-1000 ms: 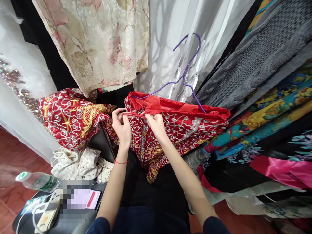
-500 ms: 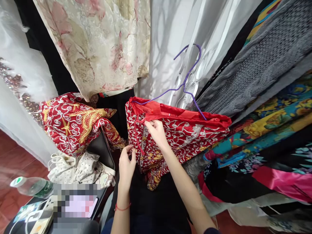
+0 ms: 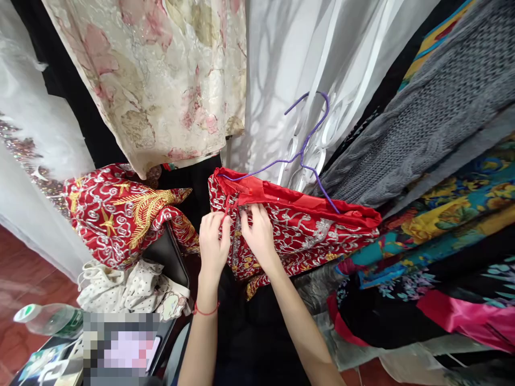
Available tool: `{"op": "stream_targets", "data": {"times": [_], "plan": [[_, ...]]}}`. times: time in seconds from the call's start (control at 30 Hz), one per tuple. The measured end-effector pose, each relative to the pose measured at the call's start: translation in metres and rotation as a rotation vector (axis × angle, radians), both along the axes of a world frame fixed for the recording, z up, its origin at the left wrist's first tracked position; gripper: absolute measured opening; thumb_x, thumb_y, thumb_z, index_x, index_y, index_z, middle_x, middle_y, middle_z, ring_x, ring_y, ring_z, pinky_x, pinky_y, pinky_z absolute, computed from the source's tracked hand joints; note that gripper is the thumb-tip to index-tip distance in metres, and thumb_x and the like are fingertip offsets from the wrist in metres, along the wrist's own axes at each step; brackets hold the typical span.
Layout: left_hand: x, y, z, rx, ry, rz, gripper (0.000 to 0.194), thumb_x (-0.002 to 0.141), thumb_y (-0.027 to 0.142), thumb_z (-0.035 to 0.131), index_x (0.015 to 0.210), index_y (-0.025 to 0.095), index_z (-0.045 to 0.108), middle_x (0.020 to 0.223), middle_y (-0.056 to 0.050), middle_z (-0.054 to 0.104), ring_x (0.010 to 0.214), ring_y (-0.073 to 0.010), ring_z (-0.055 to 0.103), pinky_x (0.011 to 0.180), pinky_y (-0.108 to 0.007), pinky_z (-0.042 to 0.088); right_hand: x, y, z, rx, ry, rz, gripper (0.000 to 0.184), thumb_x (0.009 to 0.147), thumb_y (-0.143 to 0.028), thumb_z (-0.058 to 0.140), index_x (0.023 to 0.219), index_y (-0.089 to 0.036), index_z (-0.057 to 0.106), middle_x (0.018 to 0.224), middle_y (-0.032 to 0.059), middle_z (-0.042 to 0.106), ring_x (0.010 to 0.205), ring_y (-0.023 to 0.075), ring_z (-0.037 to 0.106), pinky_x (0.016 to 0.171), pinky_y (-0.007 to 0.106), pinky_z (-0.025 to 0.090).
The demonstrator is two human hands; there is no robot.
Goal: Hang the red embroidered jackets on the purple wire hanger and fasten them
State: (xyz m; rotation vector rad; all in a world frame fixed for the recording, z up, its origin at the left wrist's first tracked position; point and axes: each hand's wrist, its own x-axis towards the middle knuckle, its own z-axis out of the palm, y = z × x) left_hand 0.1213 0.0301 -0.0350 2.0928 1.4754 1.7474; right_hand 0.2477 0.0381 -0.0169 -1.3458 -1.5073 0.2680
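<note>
Pinching a thin red fabric cord (image 3: 227,207), the left hand (image 3: 213,241) is sitting beside the right hand (image 3: 259,236), whose fingers are curling, grip unclear, against a silver-and-gold embroidered red garment (image 3: 298,221). The garment is spreading before the person, its satin edge enclosing a purple wire hanger's (image 3: 301,147) lower ends.

Red garment (image 3: 298,236): we see glossy, satin-like cloth at the waistband (image 3: 257,192), raised metallic-looking stitching (image 3: 322,229) below.
Purple hanger (image 3: 301,154): smooth, faintly glossy to us.
Grey knit (image 3: 418,123): matt, rough.
Bottle (image 3: 52,320): clear, smooth plastic.
Pink cloth (image 3: 462,313): shiny.
</note>
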Motion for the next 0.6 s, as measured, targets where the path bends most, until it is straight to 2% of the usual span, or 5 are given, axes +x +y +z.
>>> {"op": "stream_targets", "data": {"times": [0.13, 0.23, 0.4, 0.5, 0.6], "plan": [[0.005, -0.015, -0.016, -0.027, 0.122, -0.070, 0.021, 0.097, 0.020, 0.046, 0.107, 0.019, 0.065, 0.118, -0.012, 0.063, 0.114, -0.0238, 0.055, 0.101, -0.041, 0.046, -0.006, -0.011, 0.010, -0.089, 0.000, 0.187, 0.020, 0.093, -0.035, 0.052, 0.080, -0.021, 0.058, 0.079, 0.0026, 0.066, 0.070, 0.0167, 0.061, 0.072, 0.029, 0.048], [0.006, -0.011, -0.029, -0.076, 0.064, -0.169, 0.024, 0.096, 0.017, 0.044, 0.107, 0.018, 0.065, 0.125, -0.013, 0.061, 0.120, -0.0250, 0.054, 0.105, -0.043, 0.045, -0.010, -0.009, 0.012, -0.098, -0.088, 0.247, 0.024, 0.093, -0.029, 0.052, 0.070, -0.022, 0.052, 0.073, 0.0002, 0.061, 0.063, 0.0143, 0.054, 0.065, 0.027, 0.044], [0.003, 0.028, -0.029, -0.100, -0.311, -0.229, 0.018, 0.098, 0.025, 0.048, 0.112, 0.020, 0.058, 0.116, -0.009, 0.063, 0.110, -0.0192, 0.061, 0.100, -0.037, 0.049, -0.004, 0.004, 0.015, -0.015, -0.132, 0.330, 0.025, 0.101, -0.026, 0.040, 0.090, -0.020, 0.062, 0.094, 0.0067, 0.067, 0.090, 0.0192, 0.063, 0.086, 0.032, 0.049], [0.004, 0.056, -0.021, -0.073, -0.327, -0.310, 0.038, 0.092, 0.026, 0.057, 0.129, 0.021, 0.048, 0.127, -0.011, 0.060, 0.120, -0.0205, 0.058, 0.105, -0.038, 0.046, 0.004, 0.009, 0.020, 0.006, -0.149, 0.323, 0.027, 0.102, -0.027, 0.038, 0.105, -0.021, 0.063, 0.108, 0.0088, 0.068, 0.104, 0.0212, 0.063, 0.096, 0.036, 0.047], [0.007, 0.073, -0.012, -0.105, -0.236, -0.406, 0.031, 0.092, 0.026, 0.055, 0.123, 0.020, 0.055, 0.115, -0.009, 0.065, 0.104, -0.0192, 0.064, 0.095, -0.035, 0.050, 0.010, 0.009, 0.019, 0.018, -0.133, 0.268, 0.026, 0.102, -0.028, 0.038, 0.110, -0.022, 0.062, 0.112, 0.0086, 0.067, 0.105, 0.0210, 0.063, 0.097, 0.036, 0.048]]}}
